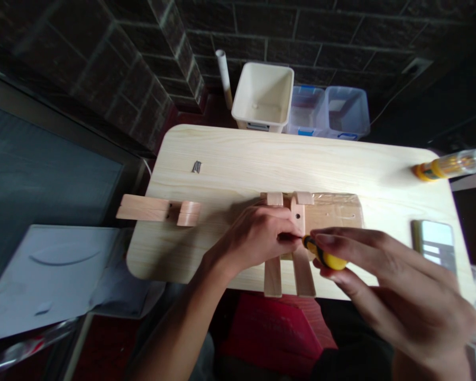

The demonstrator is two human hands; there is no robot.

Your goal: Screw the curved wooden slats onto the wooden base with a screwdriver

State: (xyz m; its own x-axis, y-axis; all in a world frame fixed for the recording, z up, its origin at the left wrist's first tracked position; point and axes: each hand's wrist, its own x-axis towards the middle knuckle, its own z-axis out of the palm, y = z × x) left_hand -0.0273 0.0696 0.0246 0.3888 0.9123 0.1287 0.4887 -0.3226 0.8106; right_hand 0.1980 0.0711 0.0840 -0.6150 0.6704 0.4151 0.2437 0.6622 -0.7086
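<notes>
A short yellow-and-black screwdriver (pixel 328 255) is gripped between the thumb and fingers of my right hand (pixel 392 280). Its tip points left, at the fingertips of my left hand (pixel 262 233), which are pinched together over the wooden pieces; what they hold is hidden. Under and beside that hand lie two light wooden slats, a right one (pixel 303 272) with a dark hole near its curved top and a left one (pixel 273 278). Both stick out past the table's front edge. Behind them is a flat wooden block (pixel 333 206) wrapped in clear film.
Several screws (pixel 197 167) lie on the pale table (pixel 230 153). More joined wooden pieces (pixel 154 208) overhang its left edge. A phone (pixel 437 243) and a clear yellow-ended tube (pixel 452 165) are at the right. A cream bin (pixel 264 98) and clear boxes (pixel 345 111) stand beyond.
</notes>
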